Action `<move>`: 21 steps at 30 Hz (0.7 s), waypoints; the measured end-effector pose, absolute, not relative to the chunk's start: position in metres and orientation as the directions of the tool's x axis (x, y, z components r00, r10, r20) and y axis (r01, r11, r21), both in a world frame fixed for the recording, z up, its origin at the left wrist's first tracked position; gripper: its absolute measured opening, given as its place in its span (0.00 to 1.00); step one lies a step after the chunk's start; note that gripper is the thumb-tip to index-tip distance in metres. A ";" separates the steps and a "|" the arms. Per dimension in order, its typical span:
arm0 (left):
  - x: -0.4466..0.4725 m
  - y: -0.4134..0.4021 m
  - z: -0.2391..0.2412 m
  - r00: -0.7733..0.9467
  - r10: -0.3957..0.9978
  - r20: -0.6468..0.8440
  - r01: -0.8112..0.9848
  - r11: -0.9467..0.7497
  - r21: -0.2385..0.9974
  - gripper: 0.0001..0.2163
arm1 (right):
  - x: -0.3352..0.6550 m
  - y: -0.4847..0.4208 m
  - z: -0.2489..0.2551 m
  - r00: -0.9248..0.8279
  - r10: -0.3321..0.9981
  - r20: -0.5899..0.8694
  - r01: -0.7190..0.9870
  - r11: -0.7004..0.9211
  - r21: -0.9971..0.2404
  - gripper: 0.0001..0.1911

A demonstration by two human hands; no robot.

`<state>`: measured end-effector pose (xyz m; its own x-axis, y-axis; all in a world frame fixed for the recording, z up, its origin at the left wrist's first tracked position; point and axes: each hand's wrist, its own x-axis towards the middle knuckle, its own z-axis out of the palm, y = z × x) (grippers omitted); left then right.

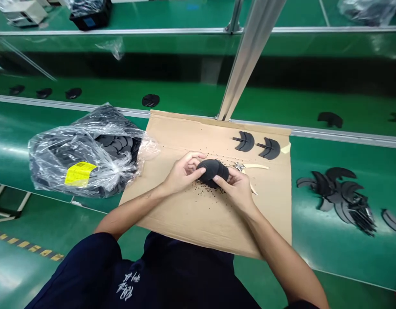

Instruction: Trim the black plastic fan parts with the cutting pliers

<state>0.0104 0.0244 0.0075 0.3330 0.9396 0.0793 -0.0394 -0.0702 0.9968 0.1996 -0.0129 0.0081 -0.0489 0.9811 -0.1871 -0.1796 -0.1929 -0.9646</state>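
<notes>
The black round pieces (208,170) are over the cardboard (181,221), between the 2 hands. The fingers of the left hand (184,172) pinch the left edge, and those of the right hand (239,189) pinch the right edge. Little dark bits (214,192) lie under them. Pliers (256,166) with pale handles lie right by the right hand. 2 curved black parts (247,142) lie farther back. On the green table (330,150), a clear bag (53,150) is left and a black pile (338,193) is right.

Rounded black pieces (208,170) overlap, held between left hand (182,173) and right hand (239,189).
</notes>
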 end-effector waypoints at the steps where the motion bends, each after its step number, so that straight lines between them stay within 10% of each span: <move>1: 0.010 0.022 0.005 0.303 0.946 0.117 0.005 -0.125 0.992 0.15 | 0.199 -0.014 0.007 -0.053 0.980 -0.192 -0.191 -0.199 -0.961 0.25; 21: -0.006 0.025 0.010 0.536 0.819 0.202 0.199 -0.356 0.913 0.14 | 0.200 -0.020 0.001 -0.010 0.988 -0.151 -0.057 -0.152 -0.987 0.22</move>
<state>-0.0060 0.0245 0.0102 0.5365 0.8193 0.2023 0.1990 -0.3557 0.9132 0.2000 -0.0195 0.0008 -0.0102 0.9884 -0.1513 -0.0573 -0.1517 -0.9868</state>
